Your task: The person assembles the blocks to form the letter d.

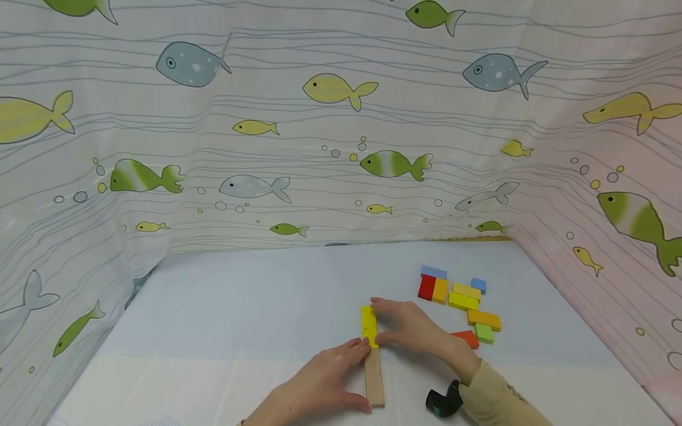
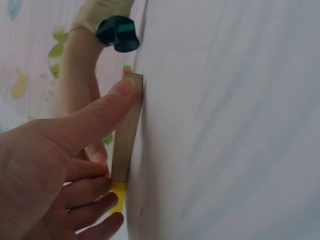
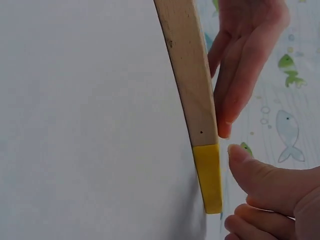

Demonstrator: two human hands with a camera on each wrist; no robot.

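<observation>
A long plain wooden block (image 1: 375,381) lies lengthwise on the table, with a yellow block (image 1: 367,320) end to end at its far end. My left hand (image 1: 322,378) is along the left side; its straight thumb touches the wooden block's near end (image 2: 132,82). The other left fingertips reach the yellow block (image 2: 118,192) near the joint. On the right side, my right hand (image 1: 412,328) is beside the yellow block, its index finger by the far end. In the right wrist view the right thumb (image 3: 242,155) stands slightly apart from the yellow block (image 3: 207,175).
Several coloured blocks lie at the right: a red block (image 1: 427,288), yellow block (image 1: 463,300), orange block (image 1: 483,319), green block (image 1: 483,333) and blue block (image 1: 478,286). A red-orange block (image 1: 466,339) is partly behind my right wrist. Fish-patterned curtains (image 1: 266,160) enclose the table (image 1: 240,307).
</observation>
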